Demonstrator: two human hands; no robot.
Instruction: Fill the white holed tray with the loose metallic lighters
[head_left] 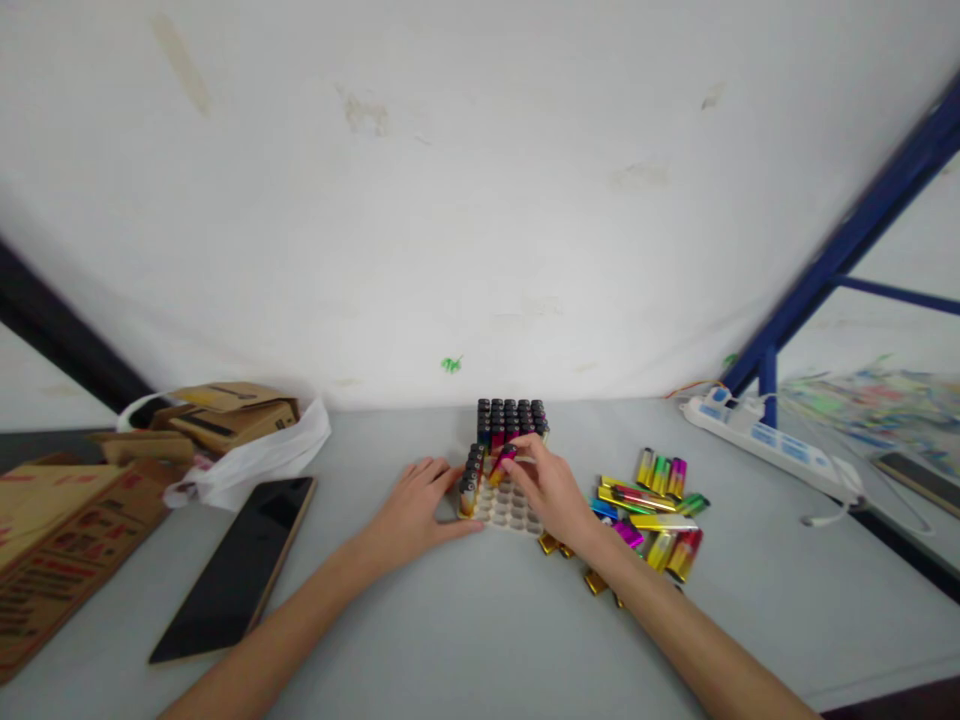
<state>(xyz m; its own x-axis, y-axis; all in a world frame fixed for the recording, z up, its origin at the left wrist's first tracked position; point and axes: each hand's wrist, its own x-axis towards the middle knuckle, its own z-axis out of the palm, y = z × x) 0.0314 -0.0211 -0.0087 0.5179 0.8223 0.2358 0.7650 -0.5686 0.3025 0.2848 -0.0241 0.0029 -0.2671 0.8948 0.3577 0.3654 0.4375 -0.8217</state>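
Note:
A white tray with round sockets (504,510) lies on the grey table, its far rows filled with upright lighters (511,420) with black tops. My left hand (417,505) rests flat beside the tray's left edge, fingers spread, touching it. My right hand (550,487) is over the tray, fingers pinched on a pink-and-gold lighter (502,465) tilted above the empty sockets. A loose heap of shiny coloured lighters (654,510) lies to the right of that hand.
A dark phone (238,565) lies at the left, near cardboard boxes (56,530) and a white plastic bag (255,455). A white power strip (757,435) sits at the right by a blue metal frame (840,260). A white wall stands behind.

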